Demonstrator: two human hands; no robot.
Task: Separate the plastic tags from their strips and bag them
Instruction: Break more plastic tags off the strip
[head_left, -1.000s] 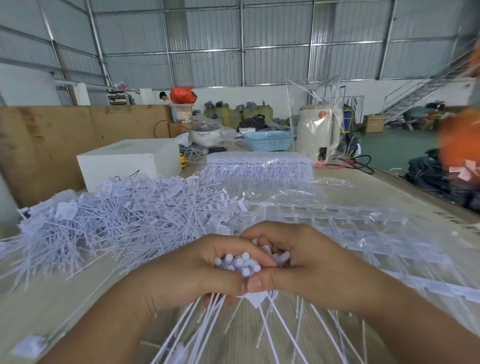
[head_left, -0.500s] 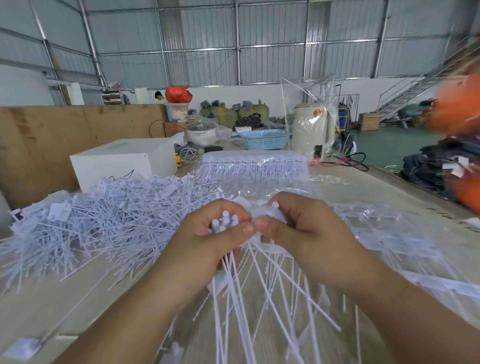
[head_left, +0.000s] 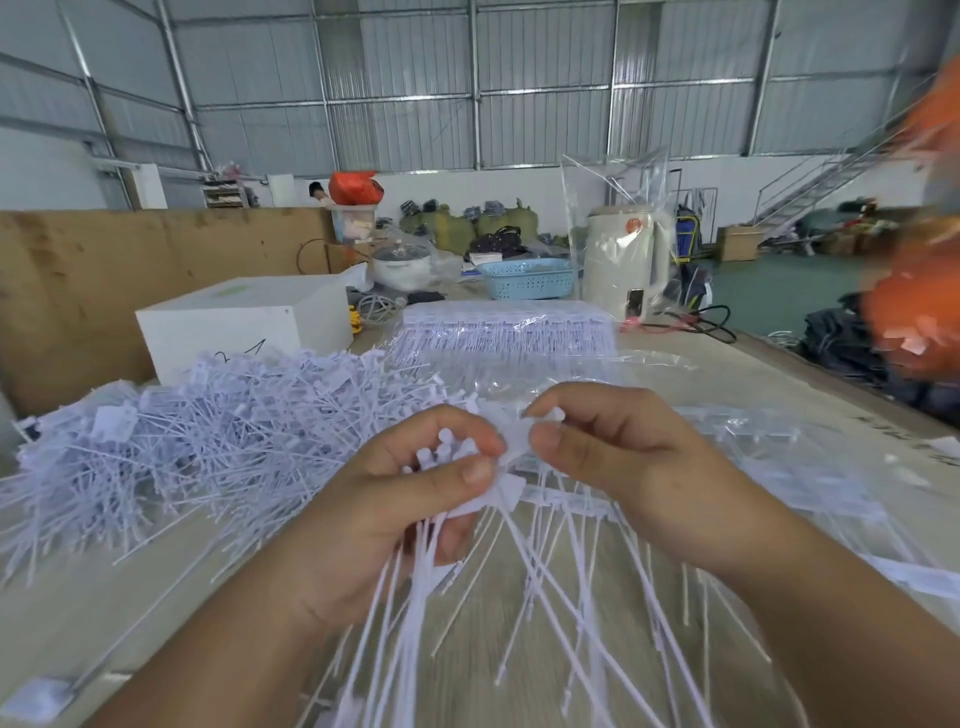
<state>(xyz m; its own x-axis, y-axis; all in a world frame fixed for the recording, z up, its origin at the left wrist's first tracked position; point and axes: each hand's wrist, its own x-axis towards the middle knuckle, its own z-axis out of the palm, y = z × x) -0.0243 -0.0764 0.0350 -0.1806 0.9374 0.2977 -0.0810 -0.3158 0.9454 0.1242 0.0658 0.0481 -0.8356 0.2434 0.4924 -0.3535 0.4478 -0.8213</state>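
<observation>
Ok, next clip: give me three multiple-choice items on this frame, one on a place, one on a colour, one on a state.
1. Where is the loose pile of separated tags?
A. left of the hands
B. inside the basket
C. on the white box

2. What colour is the basket?
A. red
B. light blue
C. black

3. What is the left hand doing?
A. lying flat on the table
B. hanging idle
C. gripping a bundle of tags

Answers: 1 A, the pile spreads over the table to the left; 2 B, its perforated wall is pale blue; 3 C, its fingers curl round tag heads while the right hand pinches one.
</observation>
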